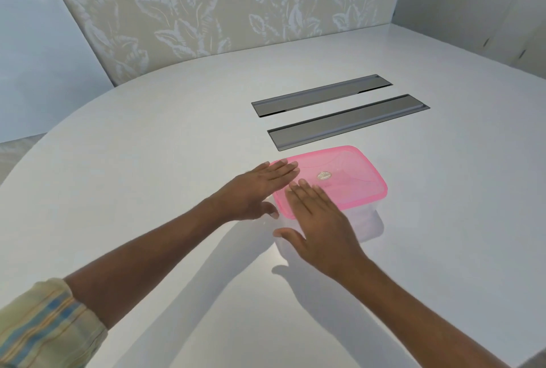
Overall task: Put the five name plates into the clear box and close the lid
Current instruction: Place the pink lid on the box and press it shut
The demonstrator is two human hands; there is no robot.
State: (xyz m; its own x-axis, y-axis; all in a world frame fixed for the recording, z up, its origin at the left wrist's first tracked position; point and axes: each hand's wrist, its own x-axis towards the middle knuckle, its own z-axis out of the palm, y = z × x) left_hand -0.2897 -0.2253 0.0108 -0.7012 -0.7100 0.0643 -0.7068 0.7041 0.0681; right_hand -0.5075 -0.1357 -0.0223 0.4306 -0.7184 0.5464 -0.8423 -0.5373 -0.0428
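Two flat, open hands lie on the pink lid [339, 178], grasping nothing: the right hand [322, 225] over its near edge, the left hand [260, 190] at its left corner. That lid sits on the clear box [363, 225] on the white table [147, 175]. Beyond lie two grey slot covers [348, 121].

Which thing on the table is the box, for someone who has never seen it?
On the white round table, just nearer than two grey metal strips, stands the clear plastic box. Its translucent pink lid marks it out.
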